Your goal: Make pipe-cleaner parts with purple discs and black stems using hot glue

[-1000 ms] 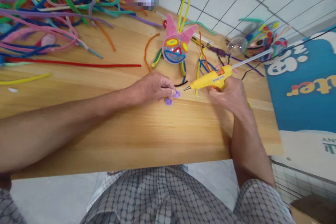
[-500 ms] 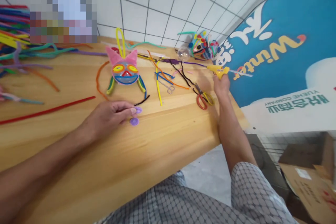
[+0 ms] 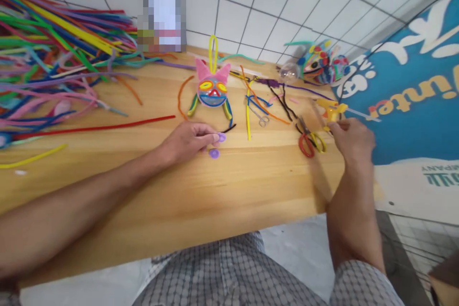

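My left hand is closed, pinching a purple button between thumb and fingertips just over the table. A second purple button lies right below it. On the right, the fingers of my right hand are closed at the handle end of a yellow hot glue gun, which is slightly blurred; a clear glue stick pokes out of its back. Beyond my left hand sits a clear ball ornament with pink ears, a pipe-cleaner face, a yellow loop and green-and-yellow limbs.
Scissors with red and yellow handles lie left of my right hand. Small metal scissors and cut pipe cleaners are mid-table. A large pipe-cleaner pile fills the left. A clear ball and a decorated fish stand at the back.
The view has swung left, showing more of the pipe-cleaner pile. My right hand has shifted its hold toward the glue gun's handle end. My left hand keeps its pinch on the button.
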Available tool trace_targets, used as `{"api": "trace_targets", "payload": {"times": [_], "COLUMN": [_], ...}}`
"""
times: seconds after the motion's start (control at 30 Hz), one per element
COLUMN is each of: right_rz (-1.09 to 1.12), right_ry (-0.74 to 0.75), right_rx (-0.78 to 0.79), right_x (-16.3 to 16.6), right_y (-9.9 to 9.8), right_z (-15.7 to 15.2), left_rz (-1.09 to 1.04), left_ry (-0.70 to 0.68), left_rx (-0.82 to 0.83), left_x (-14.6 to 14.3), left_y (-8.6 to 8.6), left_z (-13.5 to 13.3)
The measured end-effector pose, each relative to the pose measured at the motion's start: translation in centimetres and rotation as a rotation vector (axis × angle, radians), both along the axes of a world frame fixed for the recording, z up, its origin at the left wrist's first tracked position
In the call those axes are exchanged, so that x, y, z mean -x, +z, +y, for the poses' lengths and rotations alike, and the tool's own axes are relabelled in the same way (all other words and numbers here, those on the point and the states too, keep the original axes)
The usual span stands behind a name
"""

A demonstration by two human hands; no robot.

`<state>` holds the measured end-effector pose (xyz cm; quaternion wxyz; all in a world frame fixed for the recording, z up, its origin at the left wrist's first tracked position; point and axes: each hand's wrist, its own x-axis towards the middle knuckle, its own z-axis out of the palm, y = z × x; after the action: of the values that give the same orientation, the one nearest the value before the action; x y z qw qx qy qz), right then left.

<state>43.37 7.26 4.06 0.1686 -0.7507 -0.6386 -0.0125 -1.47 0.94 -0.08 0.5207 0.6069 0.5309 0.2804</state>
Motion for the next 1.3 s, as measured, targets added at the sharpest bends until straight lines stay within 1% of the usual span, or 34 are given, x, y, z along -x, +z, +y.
{"api": "trace_targets", "payload": {"times": [0.03, 0.07, 0.1, 0.17, 0.2, 0.27, 0.3, 0.37, 0.47, 0.63, 0.77, 0.87, 1.03, 1.3], "right_rz": [-0.001, 0.055, 0.147, 0.305, 0.354, 0.384, 0.382, 0.368, 0.376, 0.418, 0.458, 0.470, 0.513, 0.549], "right_ry": [-0.069, 0.028, 0.163, 0.432, 0.534, 0.688, 0.747, 0.823, 0.848, 0.864, 0.911, 0.937, 0.954, 0.871], "right_rx": [-0.062, -0.045, -0.018, 0.081, 0.120, 0.180, 0.198, 0.209, 0.162, 0.062, -0.050, -0.108, -0.139, -0.125], "right_x": [1.8, 4.0, 6.5, 11.8, 14.3, 18.5, 20.0, 21.9, 22.9, 22.6, 22.5, 22.5, 22.7, 22.9], "right_y": [0.3, 0.4, 0.3, -0.3, -0.7, -1.5, -1.8, -2.4, -3.1, -4.5, -5.4, -5.8, -6.1, -6.1], "right_z": [-1.0, -1.9, -2.8, -4.1, -4.6, -5.2, -5.4, -5.5, -5.4, -5.2, -5.5, -5.7, -5.9, -6.3], "left_rz": [-0.027, -0.051, -0.075, -0.112, -0.123, -0.136, -0.145, -0.166, -0.190, -0.180, -0.147, -0.111, -0.090, -0.075], "left_ry": [0.002, 0.002, -0.003, -0.015, -0.023, -0.037, -0.041, -0.039, -0.017, 0.007, 0.002, -0.019, -0.032, -0.024], "left_rx": [-0.003, -0.007, -0.011, -0.021, -0.023, -0.023, -0.023, -0.028, -0.038, -0.065, -0.094, -0.103, -0.117, -0.184], "left_x": [0.0, 0.0, 0.0, 0.0, 0.0, 0.0, -0.1, -0.1, -0.2, -0.3, -0.3, -0.3, -0.1, -0.3], "left_y": [-0.1, -0.2, -0.3, -0.5, -0.5, -0.6, -0.7, -0.9, -1.2, -1.6, -1.6, -1.3, -1.0, -1.4], "left_z": [0.0, 0.0, 0.0, -0.2, -0.2, -0.4, -0.5, -0.6, -0.7, -0.7, -0.9, -1.0, -1.2, -1.6]}}
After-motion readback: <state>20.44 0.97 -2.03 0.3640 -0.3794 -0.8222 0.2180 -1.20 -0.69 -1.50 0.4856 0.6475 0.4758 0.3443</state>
